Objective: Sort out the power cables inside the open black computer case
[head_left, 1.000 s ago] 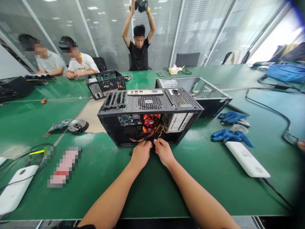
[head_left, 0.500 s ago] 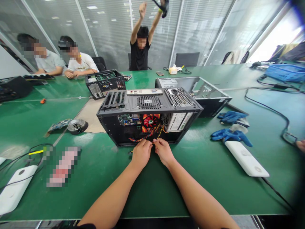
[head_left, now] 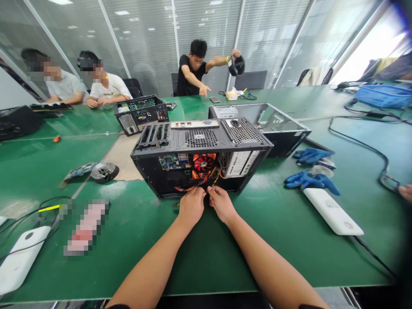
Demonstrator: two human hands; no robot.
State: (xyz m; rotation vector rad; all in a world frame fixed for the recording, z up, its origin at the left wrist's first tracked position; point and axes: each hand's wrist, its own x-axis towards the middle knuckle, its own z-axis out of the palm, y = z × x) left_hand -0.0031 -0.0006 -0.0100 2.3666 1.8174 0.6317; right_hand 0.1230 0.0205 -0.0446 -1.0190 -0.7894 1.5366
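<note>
An open black computer case (head_left: 180,148) lies before me, its vented rear panel facing up. Inside show a red cooling fan (head_left: 204,164), a circuit board (head_left: 174,162) and a labelled power supply (head_left: 241,163). Yellow-and-black power cable (head_left: 216,180) runs down from the power supply to my fingers. My left hand (head_left: 192,206) is closed in a pinch on the cable, and a loose connector end (head_left: 176,206) sticks out beside it. Close by, my right hand (head_left: 221,203) pinches the same cable. The fingertips hide the gripped stretch. Multicoloured wires (head_left: 184,189) hang at the case's lower edge.
Behind stand another open case (head_left: 286,143) and a smaller black case (head_left: 141,113). Blue gloves (head_left: 312,182) and a white power bank (head_left: 333,212) lie right; another power bank (head_left: 24,253) and a cooler (head_left: 104,171) lie left. Several people sit across the green table (head_left: 128,240).
Both my hands stay at nearly the same spot, still pinching the cable. Across the table, the person in black has lowered their raised arms, one hand holding a dark headset.
</note>
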